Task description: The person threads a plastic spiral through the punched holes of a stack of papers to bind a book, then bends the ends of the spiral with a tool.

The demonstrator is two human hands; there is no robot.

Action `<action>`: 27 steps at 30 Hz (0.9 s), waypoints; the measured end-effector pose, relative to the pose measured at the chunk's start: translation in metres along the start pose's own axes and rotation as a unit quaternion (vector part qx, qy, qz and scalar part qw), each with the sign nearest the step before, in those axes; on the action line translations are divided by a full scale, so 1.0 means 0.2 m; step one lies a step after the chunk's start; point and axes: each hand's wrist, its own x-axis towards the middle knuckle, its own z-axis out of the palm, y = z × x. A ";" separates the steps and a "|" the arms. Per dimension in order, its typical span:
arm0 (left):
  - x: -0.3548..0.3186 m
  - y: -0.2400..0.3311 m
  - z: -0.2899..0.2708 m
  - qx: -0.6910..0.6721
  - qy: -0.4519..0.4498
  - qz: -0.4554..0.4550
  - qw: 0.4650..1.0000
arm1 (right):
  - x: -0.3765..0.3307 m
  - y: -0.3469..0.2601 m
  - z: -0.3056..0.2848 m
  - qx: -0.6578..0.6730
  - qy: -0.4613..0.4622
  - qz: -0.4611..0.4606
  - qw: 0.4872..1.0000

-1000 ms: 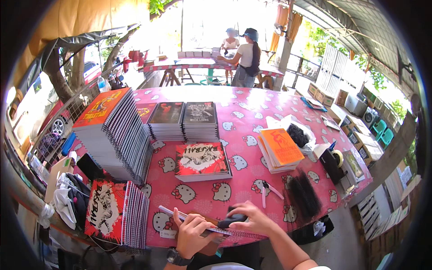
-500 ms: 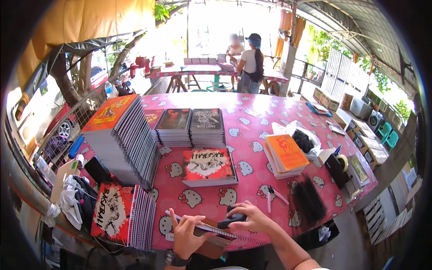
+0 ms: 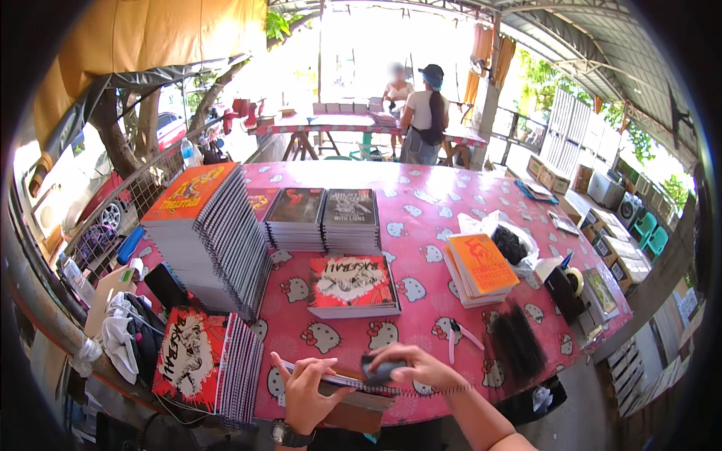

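At the table's near edge, my left hand (image 3: 312, 395) grips a notebook (image 3: 353, 413), its thumb and fingers on the spine edge. The notebook stands tilted, with a brownish face toward me. A thin black spiral coil (image 3: 438, 390) runs along that spine edge and sticks out well past its right end. My right hand (image 3: 416, 368) is curled round a dark, rounded, mouse-shaped tool (image 3: 380, 370), which rests at the spine edge and coil. Whether it presses on the coil is hidden. Pink-handled pliers (image 3: 468, 338) lie open to the right, beside a heap of black coils (image 3: 516, 342).
Spiral-bound notebooks (image 3: 226, 248) rise in a tall stack at left, with a shorter stack (image 3: 197, 361) nearer me. Red-covered books (image 3: 353, 288) lie ahead, orange ones (image 3: 481, 267) right of them. A tape dispenser (image 3: 568, 282) stands far right. Two people are at a far table (image 3: 301, 120).
The coil and spine edge now lie more level. My right hand with the dark tool has shifted slightly, while my left hand keeps its grip. The whole view has moved a little.
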 end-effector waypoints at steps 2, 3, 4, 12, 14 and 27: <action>0.03 -0.02 -0.03 -0.002 0.006 -0.002 1.000 | 0.01 -0.06 0.03 0.178 -0.027 -0.128 0.975; 0.05 -0.01 -0.03 -0.011 0.000 -0.003 1.000 | 0.03 -0.03 0.03 0.053 0.003 -0.082 0.995; 0.05 -0.01 -0.03 -0.016 -0.006 -0.006 1.000 | 0.07 0.01 -0.03 0.048 -0.055 0.037 0.997; 0.02 -0.06 -0.04 -0.025 -0.009 0.002 1.000 | 0.15 0.03 -0.03 -0.107 -0.023 0.063 0.992; 0.00 -0.08 -0.06 -0.052 0.116 -0.036 0.991 | 0.09 0.01 -0.01 0.185 -0.029 -0.113 0.976; -0.07 -0.25 0.09 -0.486 0.134 -0.285 0.816 | 0.17 0.06 0.02 0.052 0.003 -0.016 0.998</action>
